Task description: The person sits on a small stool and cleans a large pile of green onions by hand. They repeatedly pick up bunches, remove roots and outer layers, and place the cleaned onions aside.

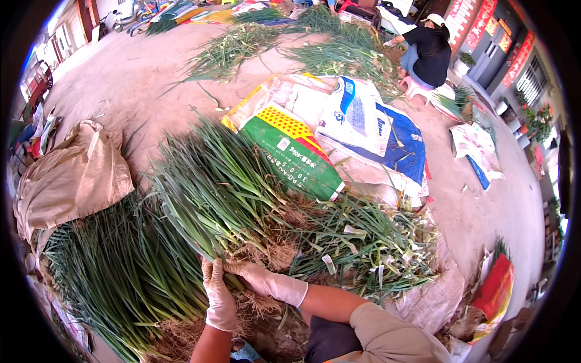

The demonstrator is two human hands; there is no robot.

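Observation:
Both my hands wear thin white gloves and meet on one green onion plant (196, 227), its long leaves pointing up and left. My left hand (219, 295) grips it near the base of the leaves. Beside it, my right hand (263, 279) has its fingers at the same stem, just above the roots. A large pile of green onions (122, 263) with brown roots lies to the left. Another pile (218, 181) lies just beyond my hands. Loose leaves and peeled scraps (367, 245) are heaped to the right.
Printed woven sacks (290, 149) lie beyond the piles, and a tan cloth (77, 177) covers part of the left pile. A person (426, 54) in a pale cap sits on a pink stool (415, 89) at the upper right, among more onions (336, 56). A red sack (494, 286) lies at the right.

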